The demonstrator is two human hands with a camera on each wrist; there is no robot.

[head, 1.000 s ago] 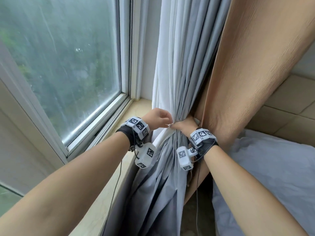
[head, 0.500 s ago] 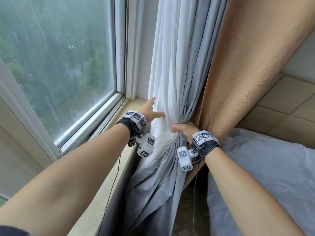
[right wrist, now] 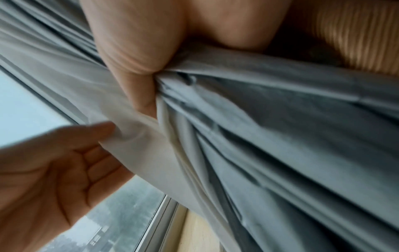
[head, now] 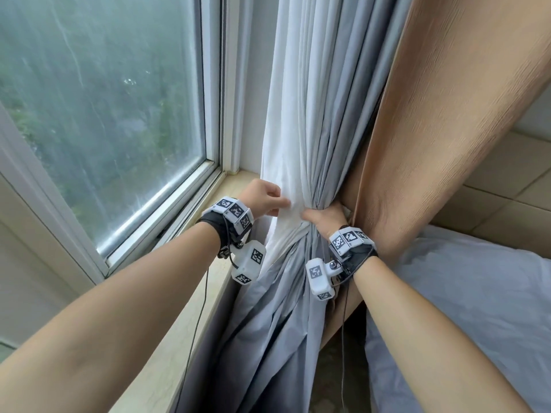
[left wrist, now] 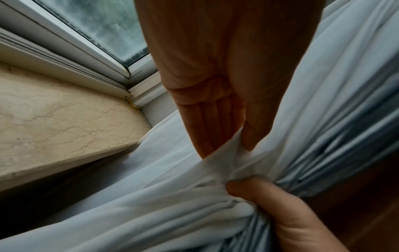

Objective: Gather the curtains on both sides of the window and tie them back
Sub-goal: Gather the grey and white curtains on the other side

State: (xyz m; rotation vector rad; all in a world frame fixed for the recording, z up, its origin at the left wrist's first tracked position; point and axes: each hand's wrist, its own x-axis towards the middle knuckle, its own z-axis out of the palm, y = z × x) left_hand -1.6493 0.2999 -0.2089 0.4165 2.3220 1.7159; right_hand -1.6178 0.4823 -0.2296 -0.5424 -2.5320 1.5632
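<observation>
A: The tan curtain [head: 441, 120] hangs behind, outside the gathered grey curtain [head: 334, 120]. Could it get left out of the tie-back?

B: Likely, if nobody sweeps it in. The right hand [head: 323, 217] is clenched round the grey bundle beside the window [head: 98, 108], just above the sill [head: 208, 263].

A: And the white sheer [head: 286, 144]?

B: The left hand [head: 262, 198] pinches one fold of it between thumb and fingers. Thin, slippery cloth; it may slide free. No tie in view, either.

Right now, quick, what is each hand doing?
Left hand: pinching a fold of the white sheer curtain.
Right hand: gripping the gathered grey curtain bundle.
</observation>
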